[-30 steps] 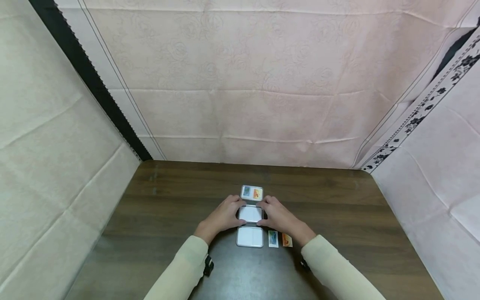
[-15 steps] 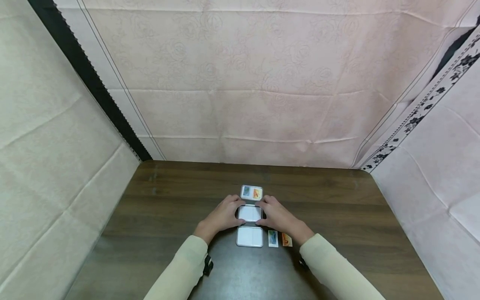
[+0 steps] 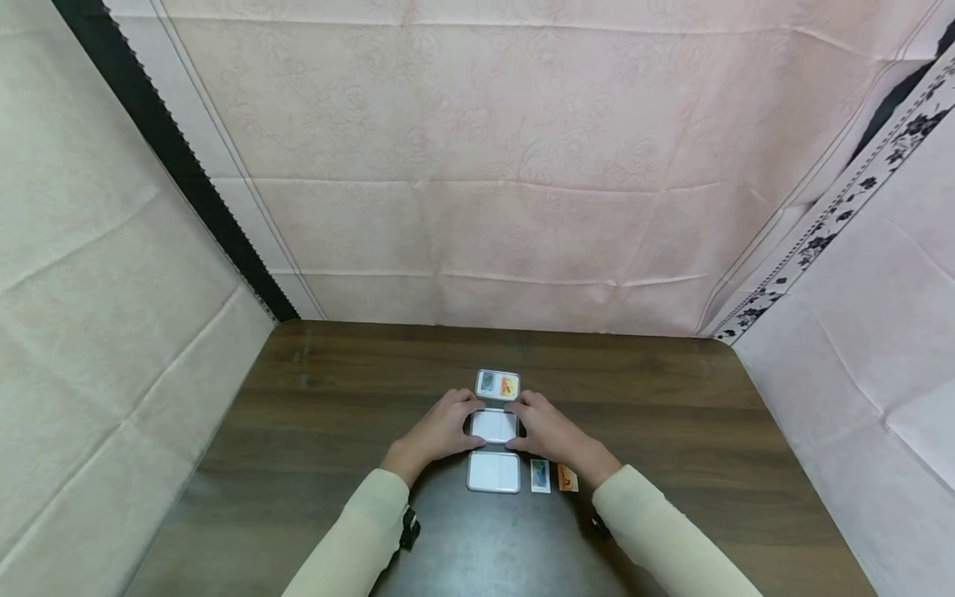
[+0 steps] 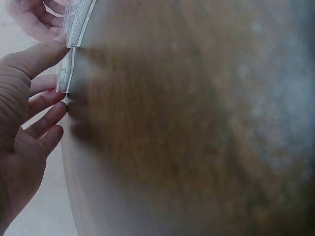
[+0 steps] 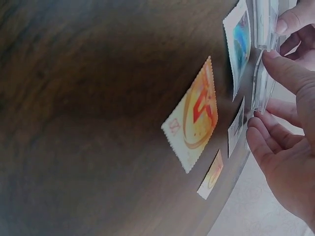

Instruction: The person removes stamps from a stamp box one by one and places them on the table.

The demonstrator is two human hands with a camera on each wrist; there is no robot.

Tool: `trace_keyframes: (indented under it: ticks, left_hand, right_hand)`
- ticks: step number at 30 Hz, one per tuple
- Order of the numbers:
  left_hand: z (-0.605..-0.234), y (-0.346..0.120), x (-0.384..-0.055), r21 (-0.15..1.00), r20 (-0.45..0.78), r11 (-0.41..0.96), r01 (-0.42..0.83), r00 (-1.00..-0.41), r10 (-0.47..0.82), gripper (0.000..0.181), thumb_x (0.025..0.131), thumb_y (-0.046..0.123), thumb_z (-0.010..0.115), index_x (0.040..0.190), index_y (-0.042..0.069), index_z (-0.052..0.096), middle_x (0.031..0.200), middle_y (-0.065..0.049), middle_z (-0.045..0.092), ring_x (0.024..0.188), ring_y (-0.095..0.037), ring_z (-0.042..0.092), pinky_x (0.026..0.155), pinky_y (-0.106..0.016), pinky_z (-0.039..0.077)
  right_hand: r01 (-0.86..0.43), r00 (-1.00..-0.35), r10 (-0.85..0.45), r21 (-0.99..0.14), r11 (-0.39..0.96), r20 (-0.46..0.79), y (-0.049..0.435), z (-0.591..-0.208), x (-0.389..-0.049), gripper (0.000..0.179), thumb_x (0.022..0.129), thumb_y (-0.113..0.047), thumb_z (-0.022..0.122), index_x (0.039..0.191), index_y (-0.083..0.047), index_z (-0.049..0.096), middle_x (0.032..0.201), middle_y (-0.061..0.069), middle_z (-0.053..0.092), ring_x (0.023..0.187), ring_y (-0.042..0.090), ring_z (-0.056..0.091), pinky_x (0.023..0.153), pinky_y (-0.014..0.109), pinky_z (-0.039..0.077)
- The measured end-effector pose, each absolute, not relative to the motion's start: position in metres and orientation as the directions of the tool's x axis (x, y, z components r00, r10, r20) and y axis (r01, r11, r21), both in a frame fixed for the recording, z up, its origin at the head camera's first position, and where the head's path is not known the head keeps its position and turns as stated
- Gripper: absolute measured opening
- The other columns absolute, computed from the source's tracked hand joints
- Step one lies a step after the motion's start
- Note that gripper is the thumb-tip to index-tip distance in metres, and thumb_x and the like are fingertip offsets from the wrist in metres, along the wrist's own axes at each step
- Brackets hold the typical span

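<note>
My left hand (image 3: pixel 440 427) and right hand (image 3: pixel 552 427) hold the opposite sides of a flat clear plastic case (image 3: pixel 494 425) with a white face. Each hand has its thumb at a near corner and fingers at the far side. In the left wrist view the held case (image 4: pixel 65 73) sits between the left thumb and fingers, low over the wood. A similar case (image 3: pixel 494 473) lies just nearer, its edge close to both thumbs. Beyond the hands is a third case (image 3: pixel 497 384) with a blue and an orange stamp in it.
Right of the nearest case lie a loose blue postage stamp (image 3: pixel 540 476) and an orange one (image 3: pixel 568 478). The right wrist view shows two more stamps beyond, a dark one (image 5: pixel 236 128) and an orange one (image 5: pixel 211 178), hidden in the head view. Cloth hangs around the wooden table (image 3: pixel 313 464).
The head view has shifted very slightly, moving everything a little left in it. Both hands keep the same hold on the middle case.
</note>
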State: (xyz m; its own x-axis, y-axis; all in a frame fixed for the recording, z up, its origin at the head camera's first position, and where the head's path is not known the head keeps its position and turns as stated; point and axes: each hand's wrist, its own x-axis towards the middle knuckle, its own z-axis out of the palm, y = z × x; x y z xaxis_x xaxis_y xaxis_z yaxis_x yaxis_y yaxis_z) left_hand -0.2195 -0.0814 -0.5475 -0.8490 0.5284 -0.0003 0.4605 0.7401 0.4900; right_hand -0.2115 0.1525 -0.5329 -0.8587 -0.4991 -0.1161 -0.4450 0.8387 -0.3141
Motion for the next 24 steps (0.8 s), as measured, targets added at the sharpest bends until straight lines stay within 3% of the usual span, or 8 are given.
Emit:
trace_keyframes:
  ticks: [24]
  left_hand:
    - [-0.5453,-0.0781,-0.2200,0.492,-0.040,0.760,0.424,-0.861,0.506,0.062,0.087,0.038,0.084,0.138,0.009,0.064,0.138,-0.007,0.058,0.119,-0.020,0.051,0.103,-0.039,0.050]
  right_hand:
    - [-0.382,-0.875,-0.457,-0.353,0.854,-0.159,0.1508,-0.5311,-0.2106,0.063,0.090,-0.039,0.081,0.140,-0.008,0.062,0.132,0.010,0.055,0.111,0.018,0.053,0.096,0.038,0.054]
